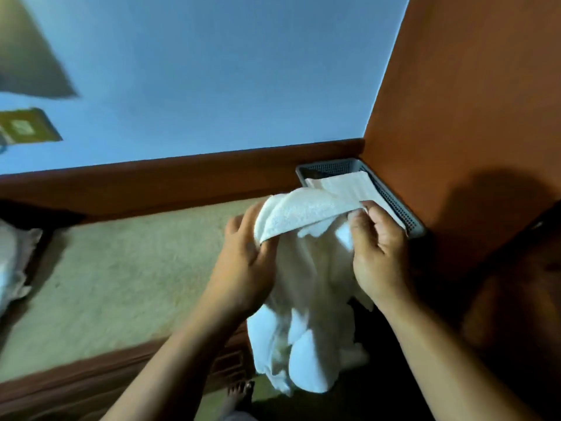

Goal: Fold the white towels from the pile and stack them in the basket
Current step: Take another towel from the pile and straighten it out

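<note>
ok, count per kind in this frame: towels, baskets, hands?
White terry towels: 2, held towel and folded towel in the grey perforated plastic basket
Baskets: 1
Bare hands: 2, left hand, right hand, both gripping the held towel
Total: 5
Blurred white heap at left edge not counted.

Left hand (247, 253), right hand (379, 256) raised side by side, fingers (372, 210) pinching white towel (303, 208)
</note>
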Demonstrator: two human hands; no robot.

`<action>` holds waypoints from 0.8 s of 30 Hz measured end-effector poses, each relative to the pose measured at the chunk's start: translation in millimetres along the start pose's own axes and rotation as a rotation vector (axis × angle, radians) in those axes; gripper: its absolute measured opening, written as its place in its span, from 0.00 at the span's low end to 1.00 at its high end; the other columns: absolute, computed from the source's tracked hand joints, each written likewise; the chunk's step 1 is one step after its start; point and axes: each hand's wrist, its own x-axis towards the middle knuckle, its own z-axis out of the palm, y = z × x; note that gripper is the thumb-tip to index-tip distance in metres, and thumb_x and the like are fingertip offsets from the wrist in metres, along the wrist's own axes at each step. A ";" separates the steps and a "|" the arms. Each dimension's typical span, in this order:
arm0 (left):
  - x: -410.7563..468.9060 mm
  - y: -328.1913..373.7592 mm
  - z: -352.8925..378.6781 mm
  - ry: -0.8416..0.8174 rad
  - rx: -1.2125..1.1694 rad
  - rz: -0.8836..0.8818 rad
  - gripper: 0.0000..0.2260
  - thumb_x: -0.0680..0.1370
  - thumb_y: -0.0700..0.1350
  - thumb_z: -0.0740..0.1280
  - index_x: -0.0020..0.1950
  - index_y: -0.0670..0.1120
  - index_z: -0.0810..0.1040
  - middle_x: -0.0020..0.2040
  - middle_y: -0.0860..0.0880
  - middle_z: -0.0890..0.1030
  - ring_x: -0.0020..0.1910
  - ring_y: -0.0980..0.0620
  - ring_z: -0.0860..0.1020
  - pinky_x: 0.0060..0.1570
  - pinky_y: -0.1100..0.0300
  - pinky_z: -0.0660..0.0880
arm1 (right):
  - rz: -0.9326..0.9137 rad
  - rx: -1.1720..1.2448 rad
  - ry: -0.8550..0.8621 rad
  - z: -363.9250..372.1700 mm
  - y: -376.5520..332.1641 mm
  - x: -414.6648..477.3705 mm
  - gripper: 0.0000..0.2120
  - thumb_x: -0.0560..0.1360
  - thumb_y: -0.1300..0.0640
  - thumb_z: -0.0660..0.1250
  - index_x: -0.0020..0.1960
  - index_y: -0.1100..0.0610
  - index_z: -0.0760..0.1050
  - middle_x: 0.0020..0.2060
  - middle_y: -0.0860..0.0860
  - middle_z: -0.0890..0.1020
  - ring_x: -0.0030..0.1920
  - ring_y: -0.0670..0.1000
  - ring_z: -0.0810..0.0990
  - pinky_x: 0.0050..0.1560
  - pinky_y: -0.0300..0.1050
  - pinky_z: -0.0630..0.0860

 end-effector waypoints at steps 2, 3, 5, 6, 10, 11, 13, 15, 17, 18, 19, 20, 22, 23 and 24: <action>-31.3 -3.1 -6.6 0.176 0.219 0.067 0.20 0.77 0.46 0.59 0.68 0.58 0.72 0.57 0.56 0.72 0.51 0.61 0.72 0.50 0.76 0.65 | -0.041 0.062 -0.155 -2.9 -16.9 -9.1 0.13 0.79 0.47 0.58 0.44 0.54 0.74 0.32 0.44 0.76 0.33 0.39 0.73 0.36 0.34 0.67; -46.7 -4.0 -9.6 0.265 0.305 0.094 0.18 0.76 0.42 0.60 0.64 0.53 0.75 0.53 0.53 0.74 0.48 0.57 0.73 0.46 0.72 0.66 | -0.077 0.082 -0.237 -4.2 -26.7 -14.3 0.13 0.80 0.47 0.59 0.42 0.54 0.74 0.32 0.46 0.76 0.32 0.39 0.72 0.34 0.34 0.66; -77.2 -3.5 -13.3 0.411 0.354 0.064 0.12 0.75 0.38 0.61 0.55 0.50 0.77 0.43 0.52 0.79 0.39 0.55 0.75 0.37 0.65 0.66 | -0.156 0.136 -0.423 -5.5 -50.2 -26.3 0.11 0.82 0.52 0.63 0.40 0.48 0.73 0.31 0.42 0.75 0.32 0.38 0.72 0.34 0.31 0.64; -89.9 -3.1 -13.5 0.454 0.324 0.016 0.11 0.76 0.37 0.61 0.52 0.51 0.77 0.39 0.53 0.78 0.35 0.57 0.75 0.34 0.65 0.67 | -0.198 0.160 -0.518 -5.8 -60.7 -33.6 0.11 0.82 0.53 0.64 0.41 0.46 0.73 0.30 0.39 0.75 0.32 0.37 0.74 0.35 0.29 0.64; -122.0 -7.8 -23.2 0.584 0.285 -0.146 0.12 0.81 0.37 0.62 0.50 0.54 0.76 0.35 0.55 0.78 0.36 0.64 0.77 0.34 0.70 0.69 | -0.223 0.169 -0.746 -4.4 -64.2 -56.3 0.03 0.76 0.51 0.72 0.47 0.49 0.80 0.33 0.41 0.79 0.34 0.41 0.78 0.34 0.34 0.71; -124.8 -9.1 -29.8 0.606 0.315 -0.143 0.11 0.81 0.38 0.62 0.50 0.54 0.77 0.36 0.56 0.78 0.36 0.64 0.76 0.36 0.72 0.69 | -0.161 0.110 -0.792 -1.0 -54.9 -59.1 0.06 0.75 0.48 0.74 0.48 0.48 0.80 0.33 0.44 0.79 0.33 0.43 0.78 0.33 0.38 0.73; -126.3 -9.1 -47.1 0.642 0.353 -0.134 0.08 0.82 0.39 0.63 0.51 0.51 0.79 0.37 0.55 0.78 0.36 0.61 0.74 0.36 0.71 0.67 | 0.012 -0.052 -0.894 8.2 -25.1 -65.2 0.11 0.73 0.45 0.75 0.45 0.50 0.77 0.34 0.46 0.79 0.34 0.45 0.78 0.38 0.46 0.76; -124.1 -13.1 -69.5 0.695 0.353 -0.157 0.07 0.82 0.42 0.63 0.49 0.50 0.79 0.37 0.54 0.78 0.38 0.61 0.74 0.36 0.64 0.66 | 0.183 -0.150 -0.965 17.6 12.9 -77.7 0.13 0.74 0.45 0.74 0.42 0.53 0.77 0.36 0.50 0.81 0.38 0.50 0.81 0.44 0.52 0.78; -121.0 -24.5 -93.9 0.743 0.307 -0.185 0.06 0.82 0.47 0.63 0.47 0.50 0.78 0.36 0.51 0.79 0.36 0.60 0.73 0.39 0.58 0.69 | 0.383 -0.117 -0.927 24.5 46.2 -98.4 0.12 0.74 0.48 0.75 0.42 0.56 0.78 0.38 0.56 0.82 0.37 0.55 0.81 0.43 0.53 0.78; -120.8 -33.0 -106.4 0.766 0.298 -0.199 0.08 0.81 0.50 0.63 0.46 0.49 0.78 0.36 0.49 0.79 0.36 0.58 0.74 0.40 0.54 0.72 | 0.476 -0.101 -0.884 27.0 58.7 -108.4 0.10 0.75 0.52 0.75 0.43 0.58 0.79 0.38 0.58 0.82 0.37 0.54 0.80 0.40 0.50 0.78; -121.8 -41.2 -117.9 0.782 0.311 -0.217 0.10 0.80 0.52 0.62 0.46 0.48 0.78 0.35 0.47 0.79 0.36 0.55 0.74 0.40 0.50 0.73 | 0.545 -0.091 -0.841 28.3 68.4 -117.0 0.08 0.75 0.56 0.74 0.44 0.59 0.79 0.38 0.59 0.82 0.37 0.54 0.79 0.38 0.47 0.77; -124.5 -47.9 -127.6 0.789 0.328 -0.235 0.11 0.79 0.53 0.62 0.46 0.47 0.78 0.34 0.46 0.78 0.34 0.53 0.74 0.39 0.48 0.73 | 0.594 -0.086 -0.808 29.4 74.2 -124.4 0.05 0.76 0.59 0.74 0.44 0.60 0.80 0.37 0.57 0.83 0.39 0.54 0.80 0.38 0.45 0.77; -130.9 -56.8 -141.7 0.789 0.352 -0.268 0.11 0.79 0.53 0.63 0.45 0.48 0.78 0.31 0.49 0.75 0.31 0.51 0.72 0.35 0.48 0.73 | 0.687 -0.049 -0.741 32.1 78.7 -134.1 0.04 0.76 0.65 0.71 0.45 0.58 0.82 0.39 0.55 0.85 0.41 0.59 0.84 0.37 0.48 0.80; -134.1 -60.9 -147.2 0.782 0.364 -0.288 0.10 0.78 0.53 0.63 0.44 0.48 0.78 0.30 0.50 0.74 0.30 0.52 0.71 0.34 0.50 0.72 | 0.737 -0.013 -0.684 34.0 77.6 -135.6 0.05 0.76 0.66 0.71 0.46 0.58 0.83 0.40 0.55 0.86 0.43 0.60 0.85 0.36 0.49 0.80; -137.2 -65.1 -151.7 0.766 0.383 -0.306 0.11 0.78 0.53 0.64 0.43 0.48 0.77 0.29 0.51 0.73 0.29 0.53 0.70 0.34 0.51 0.70 | 0.775 0.037 -0.613 35.7 75.2 -135.7 0.04 0.76 0.65 0.71 0.46 0.58 0.83 0.41 0.56 0.86 0.45 0.59 0.85 0.37 0.47 0.80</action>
